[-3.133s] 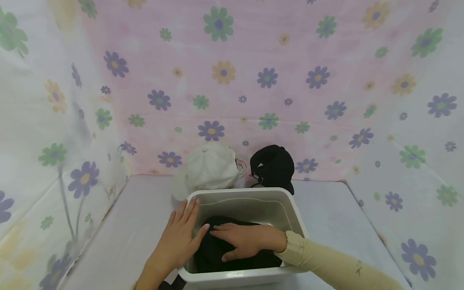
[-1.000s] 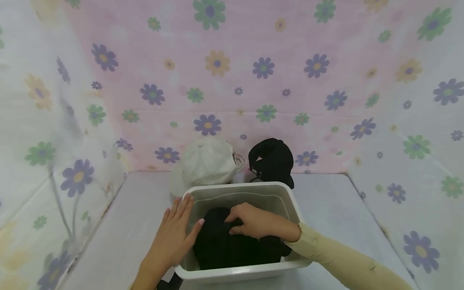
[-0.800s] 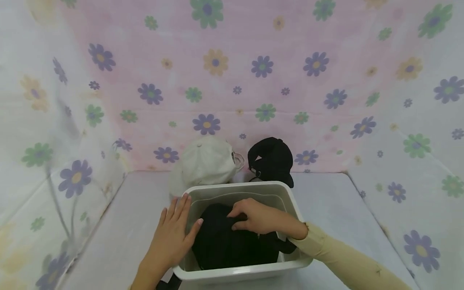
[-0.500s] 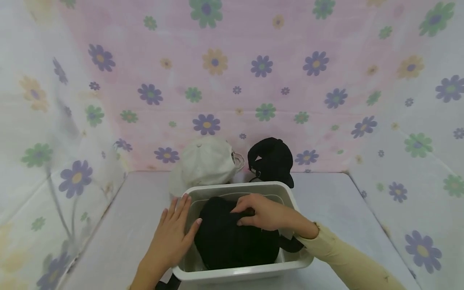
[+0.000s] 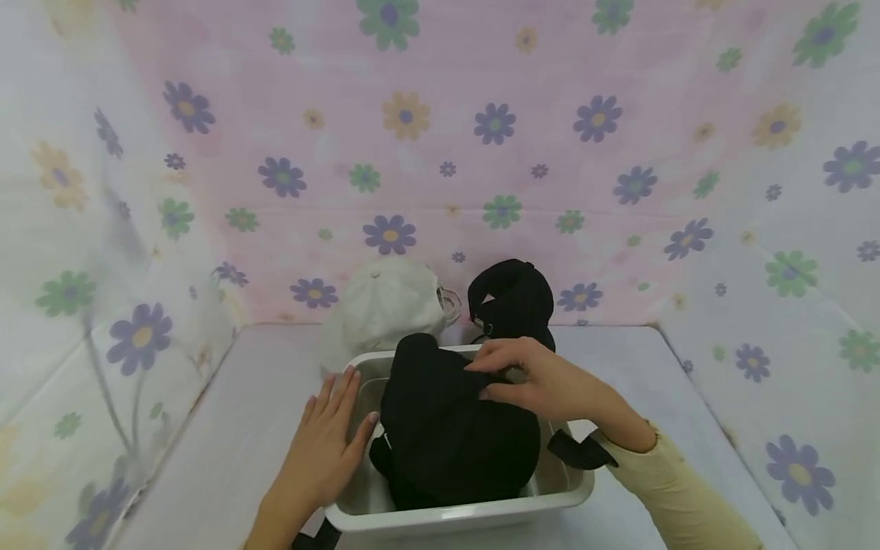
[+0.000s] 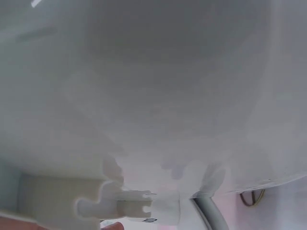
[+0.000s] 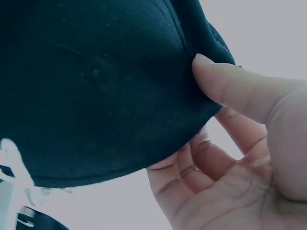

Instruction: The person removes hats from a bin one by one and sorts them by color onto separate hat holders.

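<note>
Pinching the edge of a black cap (image 5: 454,428), the right hand (image 5: 546,386) has its thumb laid on the cloth and its fingers curled in underneath; from the right wrist I can make out that grip closely, a curved, stitched edge running away from it. The cap's lower part sits within the walls of a white bin (image 5: 467,521), while its upper end, tilted up, crosses the far rim as seen from the head. Whether it touches the bottom I can't tell. A smaller dark piece (image 5: 380,456) shows beside it on the left, and I can't say if it belongs to the same cap.

Over on the other side, the left hand (image 5: 328,443) rests on the bin's left rim, fingers long and straight, thumb spread apart and reaching over the inside.

A dark strap (image 5: 580,452) hangs near the right wrist, by a cream sleeve (image 5: 681,485). Just behind the bin stand a white cap (image 5: 392,302) and, to its right, a second black cap (image 5: 517,298) with its buckled strap showing. Beneath it all is a pale tabletop (image 5: 660,405), and flowered cloth (image 5: 440,84), pink at the back, rises around three sides.
</note>
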A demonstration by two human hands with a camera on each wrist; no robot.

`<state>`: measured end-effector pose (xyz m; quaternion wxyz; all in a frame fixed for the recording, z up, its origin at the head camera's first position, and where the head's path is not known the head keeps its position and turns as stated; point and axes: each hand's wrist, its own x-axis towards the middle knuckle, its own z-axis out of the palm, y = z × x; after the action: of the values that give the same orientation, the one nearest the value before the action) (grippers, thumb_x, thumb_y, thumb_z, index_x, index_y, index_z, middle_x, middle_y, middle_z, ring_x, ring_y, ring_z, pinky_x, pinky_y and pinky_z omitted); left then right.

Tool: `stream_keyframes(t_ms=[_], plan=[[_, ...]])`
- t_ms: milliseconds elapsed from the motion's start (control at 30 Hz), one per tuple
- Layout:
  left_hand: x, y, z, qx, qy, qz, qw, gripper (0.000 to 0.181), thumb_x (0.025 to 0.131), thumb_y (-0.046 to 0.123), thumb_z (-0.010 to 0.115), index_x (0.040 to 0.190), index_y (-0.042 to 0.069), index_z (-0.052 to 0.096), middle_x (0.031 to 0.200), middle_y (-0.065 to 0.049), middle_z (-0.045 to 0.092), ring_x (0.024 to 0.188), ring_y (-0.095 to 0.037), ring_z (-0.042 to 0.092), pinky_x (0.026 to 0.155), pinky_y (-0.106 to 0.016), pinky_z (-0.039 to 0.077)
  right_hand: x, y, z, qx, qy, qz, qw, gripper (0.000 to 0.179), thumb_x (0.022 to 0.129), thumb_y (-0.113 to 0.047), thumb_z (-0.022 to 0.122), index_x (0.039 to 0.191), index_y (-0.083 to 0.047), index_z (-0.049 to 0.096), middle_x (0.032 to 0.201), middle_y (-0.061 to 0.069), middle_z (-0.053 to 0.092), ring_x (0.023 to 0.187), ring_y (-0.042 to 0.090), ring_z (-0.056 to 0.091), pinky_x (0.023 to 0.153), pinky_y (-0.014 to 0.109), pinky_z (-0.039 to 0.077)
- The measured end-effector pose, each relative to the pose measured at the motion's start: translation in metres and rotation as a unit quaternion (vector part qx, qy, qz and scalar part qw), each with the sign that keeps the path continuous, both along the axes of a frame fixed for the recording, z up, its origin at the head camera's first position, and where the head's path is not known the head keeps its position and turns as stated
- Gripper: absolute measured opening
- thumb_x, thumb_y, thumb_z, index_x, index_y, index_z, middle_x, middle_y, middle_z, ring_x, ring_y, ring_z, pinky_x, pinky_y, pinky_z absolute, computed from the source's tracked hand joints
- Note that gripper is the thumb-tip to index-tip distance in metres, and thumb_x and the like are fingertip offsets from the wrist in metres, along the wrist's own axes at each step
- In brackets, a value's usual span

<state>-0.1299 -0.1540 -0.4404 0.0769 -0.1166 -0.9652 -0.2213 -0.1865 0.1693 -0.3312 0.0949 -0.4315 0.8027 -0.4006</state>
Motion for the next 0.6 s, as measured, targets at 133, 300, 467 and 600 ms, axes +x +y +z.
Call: stream_keyframes(t_ms=[133, 300, 467, 600], plan=[[0.000, 0.001, 0.001, -0.002, 0.008, -0.002, 1.0000, 0.067, 0.109, 0.045, 0.042, 0.160, 0.004, 0.027, 0.168, -0.012, 0.023, 0.154, -0.042, 0.017, 0.118, -0.068, 0.020, 0.009, 0.011, 0.016, -0.049, 0.050, -0.010, 0.9975, 0.039, 0.093, 0.006, 0.068, 0.130, -0.006, 0.070, 0.110, 0.001, 0.066, 0.096, 0.012, 0.059, 0.078, 0.031, 0.050], [0.001, 0.001, 0.002, 0.000, 0.007, -0.003, 1.0000, 0.068, 0.109, 0.045, 0.043, 0.160, 0.003, 0.028, 0.167, -0.013, 0.024, 0.154, -0.043, 0.018, 0.117, -0.068, 0.021, 0.019, 0.023, 0.048, -0.112, 0.138, -0.029, 0.9836, 0.051, 0.089, 0.018, 0.064, 0.131, -0.010, 0.070, 0.110, 0.002, 0.066, 0.089, 0.012, 0.057, 0.070, 0.029, 0.047], [0.002, 0.001, 0.002, 0.009, 0.000, -0.002, 1.0000, 0.068, 0.109, 0.045, 0.042, 0.160, 0.003, 0.026, 0.168, -0.013, 0.022, 0.154, -0.043, 0.016, 0.118, -0.068, 0.019, 0.013, 0.032, 0.088, -0.153, 0.201, -0.056, 0.9660, 0.050, 0.084, 0.026, 0.060, 0.124, -0.002, 0.072, 0.107, 0.004, 0.067, 0.085, 0.014, 0.056, 0.070, 0.023, 0.047], [0.004, 0.001, 0.002, 0.009, -0.003, 0.000, 1.0000, 0.068, 0.109, 0.045, 0.042, 0.161, 0.004, 0.025, 0.168, -0.012, 0.021, 0.155, -0.043, 0.015, 0.118, -0.069, 0.018, -0.005, 0.040, 0.119, -0.133, 0.245, -0.114, 0.9536, 0.038, 0.086, 0.023, 0.062, 0.119, 0.006, 0.073, 0.104, -0.003, 0.068, 0.086, 0.014, 0.060, 0.073, 0.017, 0.049]])
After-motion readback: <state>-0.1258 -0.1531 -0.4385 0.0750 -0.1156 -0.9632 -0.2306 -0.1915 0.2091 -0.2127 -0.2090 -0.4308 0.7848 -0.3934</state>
